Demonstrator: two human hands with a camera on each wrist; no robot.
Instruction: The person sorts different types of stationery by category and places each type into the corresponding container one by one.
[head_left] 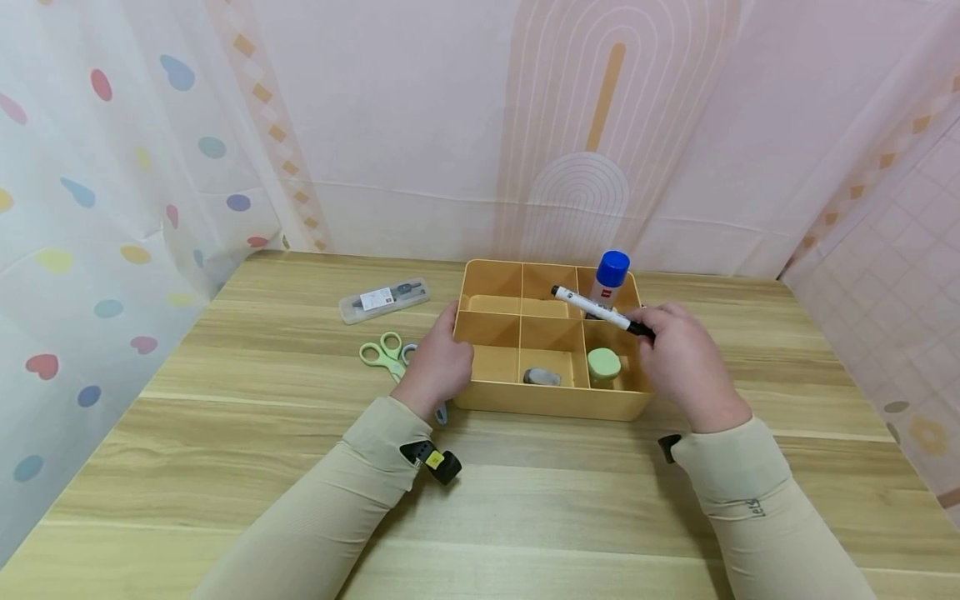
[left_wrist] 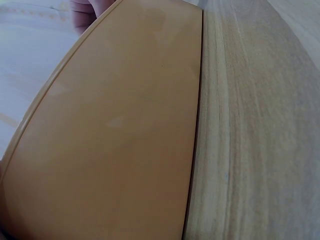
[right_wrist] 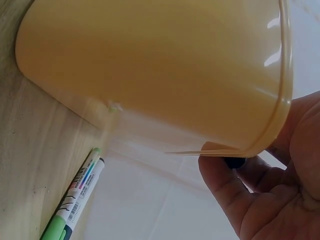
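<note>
Black-and-white marker pen (head_left: 597, 310) held over a yellow plastic six-compartment organiser tray (head_left: 551, 403), middle-right of the head view.

At centre left of the frame lie a clear plastic case (head_left: 383, 300) and pale green scissors (head_left: 388, 356) on the wooden table (head_left: 225, 433); just right of them the left hand (head_left: 437, 363) rests with relaxed fingers against the tray's left wall, steadying it. Inside, a grey eraser-like block (head_left: 542, 377) sits in the front middle cell, a round green-lidded pot (head_left: 603, 365) in the front right, a blue-capped glue stick (head_left: 609, 279) upright at the back right. The right hand (head_left: 678, 354) pinches the marker's black end, the pen slanting up-left above the back cells. Judging by this, the placing step is under way; next the pen needs lowering into a free cell before release. A green-capped marker (right_wrist: 75, 200) lies on the table outside the tray, seen in the right wrist view.
</note>
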